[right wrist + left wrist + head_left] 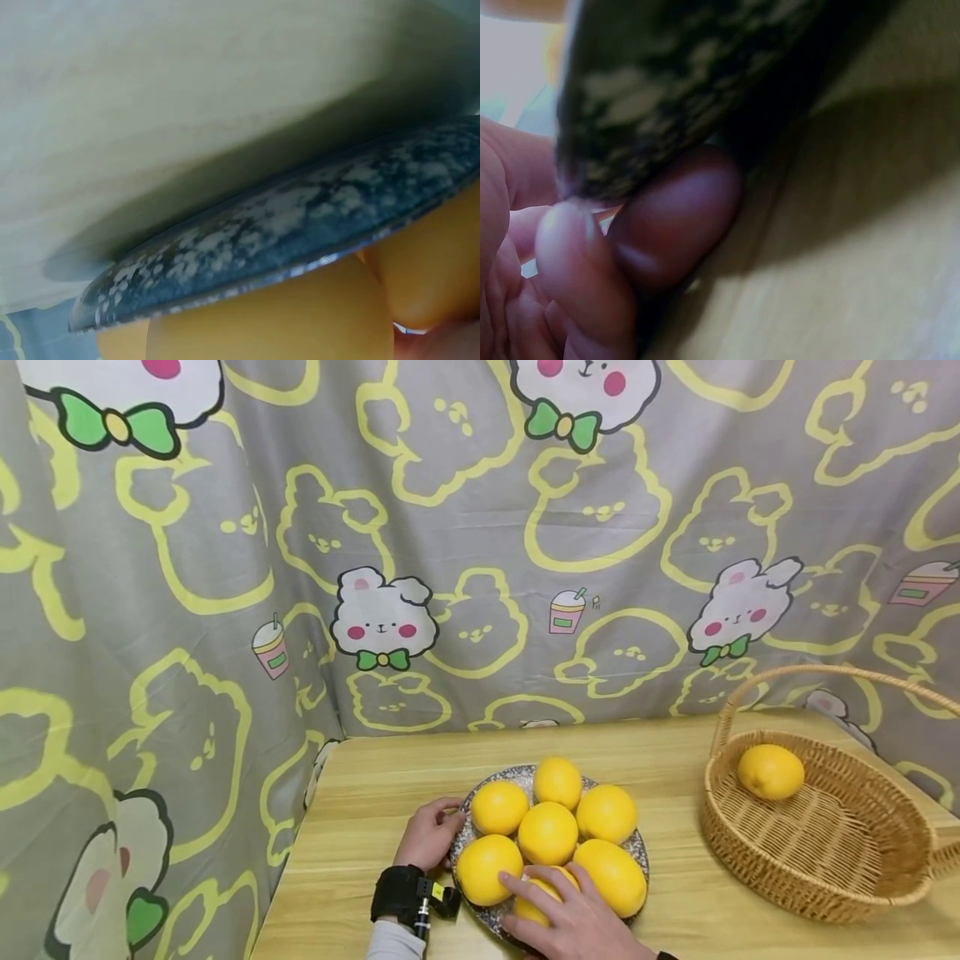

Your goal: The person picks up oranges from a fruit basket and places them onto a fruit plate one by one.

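Note:
A speckled dark grey plate (pixel 504 775) on the table carries several yellow lemons (pixel 547 833). At its left rim my left hand (pixel 431 833) holds the edge; in the left wrist view the thumb (pixel 581 262) is at the rim and another finger (pixel 682 217) lies beneath it. My right hand (pixel 573 918) reaches over the near side of the plate, fingers spread and bent around a lemon (pixel 527 910) that they partly hide. Lemons sit close on both sides of that hand. The right wrist view shows the plate's underside (pixel 285 214), with lemons above the rim.
A woven wicker basket (pixel 795 893) with a tall arched handle stands on the right, one lemon (pixel 771 772) lying inside at its far left. The wooden table (pixel 360 777) ends at a grey curtain (pixel 480 543) with cartoon prints, behind and to the left.

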Demonstrator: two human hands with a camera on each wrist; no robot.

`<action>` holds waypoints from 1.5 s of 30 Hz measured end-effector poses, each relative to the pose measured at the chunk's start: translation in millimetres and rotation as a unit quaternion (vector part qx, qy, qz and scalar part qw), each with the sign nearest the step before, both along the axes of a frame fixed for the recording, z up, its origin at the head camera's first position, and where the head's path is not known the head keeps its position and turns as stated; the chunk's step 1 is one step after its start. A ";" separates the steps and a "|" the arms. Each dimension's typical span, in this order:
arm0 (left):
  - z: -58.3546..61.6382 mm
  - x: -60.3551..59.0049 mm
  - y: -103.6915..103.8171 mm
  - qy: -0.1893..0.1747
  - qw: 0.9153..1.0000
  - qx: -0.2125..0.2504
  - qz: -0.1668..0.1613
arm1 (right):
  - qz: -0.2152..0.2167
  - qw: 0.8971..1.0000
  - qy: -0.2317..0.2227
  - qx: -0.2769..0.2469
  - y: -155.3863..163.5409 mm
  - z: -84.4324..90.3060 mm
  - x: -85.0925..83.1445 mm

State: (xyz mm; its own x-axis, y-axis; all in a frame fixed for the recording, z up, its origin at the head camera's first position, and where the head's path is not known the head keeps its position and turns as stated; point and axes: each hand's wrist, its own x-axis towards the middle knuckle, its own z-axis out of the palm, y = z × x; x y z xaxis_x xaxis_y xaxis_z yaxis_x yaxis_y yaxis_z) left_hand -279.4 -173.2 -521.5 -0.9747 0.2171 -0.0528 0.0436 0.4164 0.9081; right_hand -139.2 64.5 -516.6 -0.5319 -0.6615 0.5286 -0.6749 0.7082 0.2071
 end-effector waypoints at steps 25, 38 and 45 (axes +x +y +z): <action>2.0 0.8 -1.7 -0.001 1.000 0.005 -0.005 | 0.007 1.000 0.013 0.018 14.9 21.4 0.2; 0.5 -0.2 -0.9 -0.003 1.000 0.003 -0.002 | -0.018 1.000 -0.007 -0.020 47.7 47.6 4.2; 0.4 0.0 -1.1 -0.003 1.000 0.002 -0.001 | -0.042 0.998 -0.002 -0.054 89.4 65.1 1.5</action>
State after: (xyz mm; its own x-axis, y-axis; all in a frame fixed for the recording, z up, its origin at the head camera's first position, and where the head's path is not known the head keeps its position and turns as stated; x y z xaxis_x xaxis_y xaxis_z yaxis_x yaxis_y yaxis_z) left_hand -279.4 -174.4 -521.1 -0.9740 0.2190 -0.0572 0.0393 0.4124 0.9102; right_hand -137.7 153.9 -451.6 -0.5852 -0.5547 0.5915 -0.6136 0.7798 0.1242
